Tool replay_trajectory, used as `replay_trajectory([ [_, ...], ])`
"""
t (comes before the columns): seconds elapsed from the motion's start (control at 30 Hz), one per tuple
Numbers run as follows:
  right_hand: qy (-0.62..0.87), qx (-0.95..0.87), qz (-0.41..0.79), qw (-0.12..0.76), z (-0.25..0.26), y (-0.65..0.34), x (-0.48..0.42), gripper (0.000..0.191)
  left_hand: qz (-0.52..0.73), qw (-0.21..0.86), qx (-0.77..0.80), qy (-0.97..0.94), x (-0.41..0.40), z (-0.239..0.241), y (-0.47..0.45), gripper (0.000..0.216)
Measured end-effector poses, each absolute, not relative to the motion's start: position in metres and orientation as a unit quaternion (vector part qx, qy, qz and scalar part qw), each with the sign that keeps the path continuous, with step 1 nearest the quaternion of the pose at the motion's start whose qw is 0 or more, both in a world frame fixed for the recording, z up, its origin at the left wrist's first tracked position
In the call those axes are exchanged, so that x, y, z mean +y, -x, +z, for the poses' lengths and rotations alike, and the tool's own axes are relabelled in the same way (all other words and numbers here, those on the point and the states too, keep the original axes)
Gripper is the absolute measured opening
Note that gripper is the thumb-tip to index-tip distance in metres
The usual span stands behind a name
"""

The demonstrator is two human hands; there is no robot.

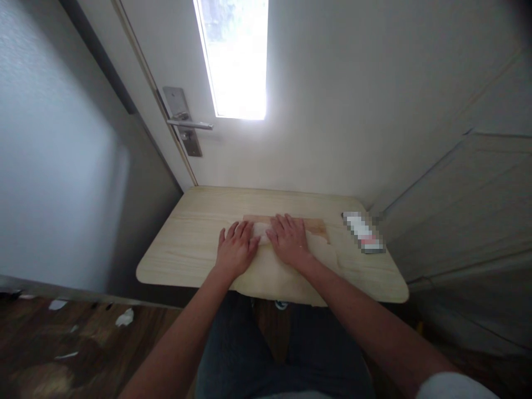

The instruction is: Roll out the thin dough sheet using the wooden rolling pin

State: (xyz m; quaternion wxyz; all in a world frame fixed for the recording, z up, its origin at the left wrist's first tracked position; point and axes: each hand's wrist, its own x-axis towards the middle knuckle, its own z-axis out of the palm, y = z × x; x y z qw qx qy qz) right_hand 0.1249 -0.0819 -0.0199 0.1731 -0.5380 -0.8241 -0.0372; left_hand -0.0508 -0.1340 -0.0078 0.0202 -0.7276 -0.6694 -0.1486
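- Small table [183, 238] w/ pale wood-grain top & rounded corners, far edge right by a white door [332, 122]
- Door has a metal lever handle [193, 126] on its L side, plus a narrow window [241, 66] glaring v. bright, so the rest of the room looks dim
- Grey-white panel [54, 166] stands to the L of the table; panelled surface [469, 221] on the R, in shadow
- Pale thin sheet [282, 280] lies mid-table, reaching the near edge, irregular outline on its R side; material unclear from here
- Flat brown piece [318, 225] shows from under the sheet's far side
- Left hand [238, 248] palm down on the sheet's far L part, fingers loosely spread, not clenched
- Right hand [290, 239] just beside it, also palm down, fingers out flat, gripping nothing I can see; whitish fold [261, 230] btwn the two
- Blurred-out flat oblong item [362, 233] on the tabletop's R end, well apart from both hands
- Floor [89, 360] dark brown w/ white scraps [124, 317] scattered lower L
- Person's legs [230, 346] in dark-blue trousers at the table's near side, bit of white sleeve [453, 386] by the R arm
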Motion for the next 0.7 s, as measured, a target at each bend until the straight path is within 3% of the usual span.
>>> replay_trajectory([
  [0.7,0.584,-0.804,-0.023,0.107,-0.004,-0.097,-0.024,0.047,-0.104,0.030,-0.681,0.724,-0.068,-0.008,0.067,0.050],
])
